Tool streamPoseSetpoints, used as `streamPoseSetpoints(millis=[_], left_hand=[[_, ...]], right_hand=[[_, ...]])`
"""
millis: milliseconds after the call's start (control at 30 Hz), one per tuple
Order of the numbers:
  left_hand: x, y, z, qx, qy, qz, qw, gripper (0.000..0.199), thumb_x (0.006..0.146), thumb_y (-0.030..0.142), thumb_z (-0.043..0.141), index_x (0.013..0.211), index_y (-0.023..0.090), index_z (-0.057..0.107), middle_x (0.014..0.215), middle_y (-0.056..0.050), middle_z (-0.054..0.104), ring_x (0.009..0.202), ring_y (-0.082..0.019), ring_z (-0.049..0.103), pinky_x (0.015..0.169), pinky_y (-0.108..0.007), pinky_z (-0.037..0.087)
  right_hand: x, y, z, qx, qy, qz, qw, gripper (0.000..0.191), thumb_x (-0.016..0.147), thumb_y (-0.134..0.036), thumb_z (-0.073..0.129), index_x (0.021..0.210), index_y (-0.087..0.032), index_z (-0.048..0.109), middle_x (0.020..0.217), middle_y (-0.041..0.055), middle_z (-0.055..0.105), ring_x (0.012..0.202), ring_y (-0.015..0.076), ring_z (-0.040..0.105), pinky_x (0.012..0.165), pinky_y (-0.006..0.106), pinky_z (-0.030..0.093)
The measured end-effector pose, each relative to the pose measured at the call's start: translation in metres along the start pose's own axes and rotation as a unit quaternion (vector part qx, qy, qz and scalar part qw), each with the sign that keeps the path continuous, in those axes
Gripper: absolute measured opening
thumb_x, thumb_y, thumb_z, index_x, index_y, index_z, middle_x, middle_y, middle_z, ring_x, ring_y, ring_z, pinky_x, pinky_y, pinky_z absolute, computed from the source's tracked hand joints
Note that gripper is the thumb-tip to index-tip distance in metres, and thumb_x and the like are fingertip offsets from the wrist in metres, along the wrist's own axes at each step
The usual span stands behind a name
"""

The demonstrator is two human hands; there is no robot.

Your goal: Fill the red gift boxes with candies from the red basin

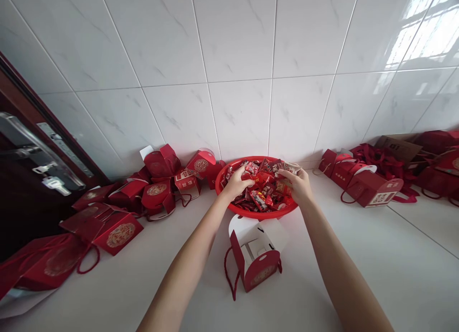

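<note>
Reaching over a red bowl (258,215) at the centre of the frame, 2 bare hands work among the wrapped sweets (258,200) that fill it. At the bowl's left side, the left hand (234,184) has its thumb and forefinger apart, with sweets just beside the fingertips; I cannot tell whether its other fingers grip anything. At the bowl's right side, the right hand (300,184) has its fingers closed on a pale packet (293,166) near the rim.

Just below the bowl, at the lower centre, 1 red box (261,273) stands open on the white tabletop (279,305), its pale inside showing and a red cord (230,279) hanging at its left. More red boxes (120,234) with round gold patterns crowd the left of the frame, and others (373,191) lie at the right, near a brown carton (398,148). Keys (55,182) hang on the door at the left edge; a tiled wall (240,112) fills the top.
</note>
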State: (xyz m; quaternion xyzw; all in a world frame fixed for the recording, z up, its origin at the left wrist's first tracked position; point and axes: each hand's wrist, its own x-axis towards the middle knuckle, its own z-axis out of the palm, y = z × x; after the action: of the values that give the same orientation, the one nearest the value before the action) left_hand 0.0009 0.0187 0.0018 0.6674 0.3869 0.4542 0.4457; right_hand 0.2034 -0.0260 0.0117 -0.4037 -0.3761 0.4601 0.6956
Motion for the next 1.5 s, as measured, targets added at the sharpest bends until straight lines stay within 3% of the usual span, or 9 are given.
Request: streamPoseSetpoints(millis=[233, 500, 633, 767, 900, 1100, 1200, 1333, 1500], left_hand=[[-0.003, 0.004, -0.002, -0.021, -0.007, -0.016, 1.000, 0.069, 0.072, 0.017, 0.072, 0.139, 0.019, 0.054, 0.114, -0.010, 0.072, 0.103, -0.024, 0.069, 0.090, -0.039, 0.056], [0.000, 0.007, -0.001, -0.001, 0.010, 0.057, 0.998, 0.036, 0.075, 0.027, 0.076, 0.110, 0.018, 0.071, 0.125, -0.012, 0.071, 0.116, -0.027, 0.064, 0.103, -0.043, 0.050], [-0.010, 0.017, -0.002, -0.026, 0.011, 0.070, 0.997, 0.039, 0.070, 0.037, 0.080, 0.102, 0.017, 0.073, 0.107, -0.009, 0.075, 0.099, -0.023, 0.069, 0.090, -0.038, 0.055], [-0.039, 0.041, -0.014, -0.036, -0.089, 0.024, 0.995, 0.037, 0.067, 0.039, 0.084, 0.094, 0.015, 0.076, 0.086, -0.005, 0.074, 0.076, -0.017, 0.067, 0.074, -0.030, 0.054], [-0.072, 0.072, -0.026, 0.095, -0.253, -0.023, 0.963, 0.031, 0.073, 0.035, 0.081, 0.098, 0.018, 0.077, 0.089, -0.005, 0.074, 0.084, -0.019, 0.069, 0.076, -0.030, 0.053], [-0.104, 0.098, -0.030, 0.342, -0.242, -0.003, 0.908, 0.027, 0.084, 0.042, 0.069, 0.099, 0.021, 0.075, 0.100, -0.004, 0.071, 0.092, -0.021, 0.066, 0.081, -0.031, 0.050], [-0.114, 0.101, -0.039, 0.414, -0.251, -0.048, 0.874, 0.032, 0.084, 0.047, 0.067, 0.102, 0.022, 0.073, 0.103, -0.005, 0.071, 0.097, -0.023, 0.065, 0.081, -0.031, 0.049], [-0.120, 0.101, -0.054, 0.397, -0.298, -0.110, 0.861, 0.048, 0.081, 0.051, 0.068, 0.121, 0.024, 0.068, 0.120, -0.005, 0.069, 0.104, -0.023, 0.065, 0.084, -0.029, 0.050], [-0.120, 0.097, -0.059, 0.392, -0.345, -0.169, 0.836, 0.064, 0.075, 0.051, 0.072, 0.134, 0.028, 0.061, 0.119, -0.006, 0.068, 0.106, -0.024, 0.066, 0.083, -0.029, 0.051]], right_hand=[[-0.003, -0.003, 0.002, 0.008, -0.008, 0.011, 1.000, 0.041, 0.050, -0.030, 0.089, 0.083, -0.020, 0.066, 0.079, 0.0011, 0.071, 0.073, 0.0190, 0.069, 0.063, 0.029, 0.059], [-0.007, -0.008, 0.004, 0.015, -0.022, 0.018, 0.999, 0.040, 0.049, -0.031, 0.090, 0.081, -0.019, 0.068, 0.075, 0.0014, 0.071, 0.065, 0.0164, 0.066, 0.055, 0.026, 0.056], [-0.005, -0.007, 0.002, 0.037, -0.016, 0.016, 0.999, 0.041, 0.047, -0.029, 0.091, 0.079, -0.018, 0.069, 0.074, 0.0011, 0.070, 0.067, 0.0165, 0.067, 0.057, 0.025, 0.057], [-0.003, -0.005, 0.001, 0.051, -0.025, 0.020, 0.998, 0.043, 0.046, -0.029, 0.091, 0.081, -0.017, 0.069, 0.074, -0.0004, 0.070, 0.068, 0.0149, 0.067, 0.059, 0.024, 0.057], [-0.005, -0.009, 0.006, 0.048, -0.041, 0.011, 0.998, 0.041, 0.049, -0.029, 0.090, 0.081, -0.017, 0.069, 0.073, -0.0012, 0.068, 0.067, 0.0138, 0.065, 0.058, 0.024, 0.056], [-0.024, -0.038, 0.014, -0.024, -0.160, 0.001, 0.987, 0.038, 0.058, -0.028, 0.086, 0.091, -0.019, 0.069, 0.077, -0.0019, 0.068, 0.067, 0.0141, 0.064, 0.061, 0.026, 0.055], [-0.034, -0.054, 0.013, -0.099, -0.248, 0.001, 0.964, 0.039, 0.062, -0.027, 0.085, 0.097, -0.019, 0.070, 0.084, 0.0001, 0.068, 0.072, 0.0153, 0.065, 0.062, 0.027, 0.055], [-0.045, -0.072, 0.013, -0.196, -0.338, -0.039, 0.920, 0.034, 0.066, -0.027, 0.082, 0.097, -0.017, 0.073, 0.115, 0.0070, 0.066, 0.093, 0.0202, 0.066, 0.073, 0.031, 0.057], [-0.062, -0.085, 0.020, -0.310, -0.516, -0.049, 0.797, 0.013, 0.076, -0.021, 0.073, 0.088, -0.018, 0.070, 0.100, 0.0052, 0.067, 0.087, 0.0186, 0.064, 0.069, 0.028, 0.053]])
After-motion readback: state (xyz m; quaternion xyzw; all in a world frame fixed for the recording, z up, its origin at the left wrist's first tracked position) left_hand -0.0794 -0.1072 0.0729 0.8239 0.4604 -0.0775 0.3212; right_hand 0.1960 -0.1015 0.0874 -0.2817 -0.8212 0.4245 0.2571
